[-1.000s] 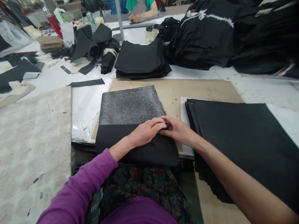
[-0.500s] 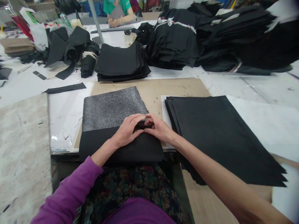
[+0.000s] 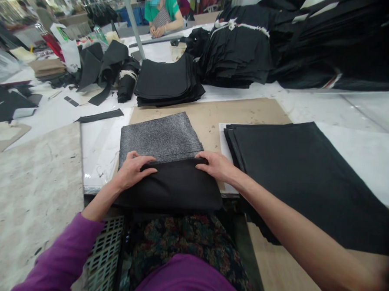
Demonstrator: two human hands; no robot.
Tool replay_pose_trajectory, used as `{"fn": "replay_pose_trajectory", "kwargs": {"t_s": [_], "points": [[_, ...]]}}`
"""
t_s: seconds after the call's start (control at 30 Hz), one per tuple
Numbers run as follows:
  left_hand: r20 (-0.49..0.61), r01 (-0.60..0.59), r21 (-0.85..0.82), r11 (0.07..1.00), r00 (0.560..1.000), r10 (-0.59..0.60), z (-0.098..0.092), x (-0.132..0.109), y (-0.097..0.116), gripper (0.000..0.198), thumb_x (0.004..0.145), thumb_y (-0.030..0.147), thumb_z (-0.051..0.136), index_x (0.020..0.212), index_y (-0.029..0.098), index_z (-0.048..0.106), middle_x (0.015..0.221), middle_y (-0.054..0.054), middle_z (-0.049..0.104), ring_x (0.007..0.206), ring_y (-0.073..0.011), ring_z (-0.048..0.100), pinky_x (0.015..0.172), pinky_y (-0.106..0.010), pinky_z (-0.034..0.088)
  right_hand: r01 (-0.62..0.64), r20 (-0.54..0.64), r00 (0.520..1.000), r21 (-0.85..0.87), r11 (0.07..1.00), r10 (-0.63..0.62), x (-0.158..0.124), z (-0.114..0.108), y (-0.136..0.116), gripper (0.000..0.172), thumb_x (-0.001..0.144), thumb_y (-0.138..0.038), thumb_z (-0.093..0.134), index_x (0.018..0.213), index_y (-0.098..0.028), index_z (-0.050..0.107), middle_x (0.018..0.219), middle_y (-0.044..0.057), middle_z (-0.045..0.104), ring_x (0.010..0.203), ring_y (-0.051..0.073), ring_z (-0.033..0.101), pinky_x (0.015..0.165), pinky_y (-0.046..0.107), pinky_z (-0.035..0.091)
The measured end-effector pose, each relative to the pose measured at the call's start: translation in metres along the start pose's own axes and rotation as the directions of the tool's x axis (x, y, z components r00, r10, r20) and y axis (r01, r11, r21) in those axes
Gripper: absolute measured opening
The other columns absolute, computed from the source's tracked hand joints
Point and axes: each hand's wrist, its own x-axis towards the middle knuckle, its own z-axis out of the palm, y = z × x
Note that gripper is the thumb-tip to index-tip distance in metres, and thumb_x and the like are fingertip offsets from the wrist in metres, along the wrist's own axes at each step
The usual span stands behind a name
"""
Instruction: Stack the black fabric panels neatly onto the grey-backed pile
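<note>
A stack of speckled grey fabric panels [image 3: 162, 133] lies in front of me, its near part covered by black fabric [image 3: 179, 188]. My left hand [image 3: 131, 171] pinches the upper edge of this black fabric between thumb and fingers, left of the middle. At the right end of the same edge, my right hand [image 3: 216, 166] grips it the same way. Between the two hands the edge runs fairly straight across the grey stack, and small creases show in the cloth below it. The fingertips behind the edge are partly hidden.
A stack of large black panels [image 3: 303, 181] lies to the right. Beyond the brown board [image 3: 248, 109] stand a curved-edge black stack [image 3: 165, 81] and a tied black bundle [image 3: 238, 52]. A pale, stained board [image 3: 31, 198] is at left. A person [image 3: 162, 13] works across the table.
My hands were close together near the right edge of the stack. The left has moved left, and the black edge now stretches between them. The view has shifted slightly.
</note>
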Motion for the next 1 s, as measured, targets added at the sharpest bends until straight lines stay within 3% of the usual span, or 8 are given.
{"fn": "replay_pose_trajectory", "kwargs": {"t_s": [0.17,0.3,0.37,0.47,0.7,0.87,1.0], "points": [[-0.038,0.166,0.11,0.98,0.986,-0.163,-0.03,-0.065,-0.053,0.041,0.091,0.057,0.062,0.118,0.026,0.067,0.094,-0.002,0.075,0.092,-0.022,0.06,0.095,-0.041,0.041,-0.011,0.013,1.0,-0.011,1.0,0.011,0.001,0.001,0.001,0.03,0.086,-0.027,0.068,0.116,-0.023,0.066,0.108,0.005,0.071,0.094,0.023,0.064,0.08,0.032,0.046],[-0.045,0.2,0.153,0.968,0.98,-0.195,-0.041,-0.08,-0.065,0.032,0.093,0.051,0.062,0.111,0.025,0.067,0.082,0.001,0.071,0.073,-0.0168,0.06,0.093,-0.041,0.042,0.027,0.01,1.0,-0.005,1.0,-0.027,0.001,0.004,0.004,0.03,0.087,-0.026,0.067,0.117,-0.023,0.065,0.111,0.005,0.069,0.094,0.021,0.063,0.081,0.032,0.045],[-0.108,0.215,0.141,0.966,0.974,-0.201,-0.043,-0.073,-0.054,0.028,0.095,0.047,0.06,0.112,0.025,0.066,0.086,0.0,0.07,0.076,-0.0172,0.062,0.09,-0.04,0.044,0.049,0.009,0.999,0.001,0.999,-0.049,0.001,0.004,0.004,0.028,0.087,-0.025,0.066,0.116,-0.022,0.065,0.111,0.005,0.069,0.094,0.021,0.062,0.081,0.032,0.045],[-0.197,0.181,0.042,0.983,0.966,-0.169,-0.038,-0.05,-0.022,0.026,0.097,0.042,0.058,0.115,0.024,0.064,0.1,-0.004,0.068,0.093,-0.0198,0.063,0.09,-0.038,0.048,0.078,0.004,0.997,0.002,0.997,-0.078,0.001,0.003,0.004,0.026,0.088,-0.025,0.065,0.113,-0.021,0.065,0.11,0.006,0.068,0.095,0.022,0.062,0.082,0.032,0.045],[-0.063,-0.045,-0.156,0.987,0.997,0.036,0.008,0.022,0.061,0.03,0.1,0.037,0.055,0.128,0.026,0.057,0.125,-0.007,0.062,0.118,-0.0222,0.056,0.103,-0.041,0.046,0.14,0.009,0.99,0.059,0.988,-0.141,0.002,0.004,0.009,0.019,0.089,-0.027,0.065,0.106,-0.021,0.066,0.098,0.004,0.066,0.087,0.019,0.06,0.078,0.03,0.044],[0.005,-0.075,-0.097,0.992,0.997,0.076,0.042,0.064,0.083,0.027,0.098,0.033,0.059,0.124,0.024,0.059,0.116,-0.006,0.066,0.11,-0.0231,0.057,0.096,-0.041,0.044,0.213,-0.01,0.977,0.123,0.969,-0.214,0.003,0.005,0.019,0.014,0.088,-0.024,0.066,0.101,-0.02,0.067,0.094,0.002,0.064,0.087,0.018,0.058,0.079,0.03,0.043],[-0.023,-0.022,-0.067,0.997,1.0,0.021,0.051,0.073,0.085,0.023,0.097,0.031,0.061,0.119,0.025,0.062,0.107,-0.004,0.067,0.105,-0.0224,0.057,0.095,-0.04,0.041,0.242,-0.044,0.97,0.121,0.963,-0.238,0.002,-0.002,0.027,0.03,0.084,-0.027,0.072,0.113,-0.02,0.065,0.098,0.003,0.062,0.088,0.017,0.057,0.081,0.031,0.045]]}}
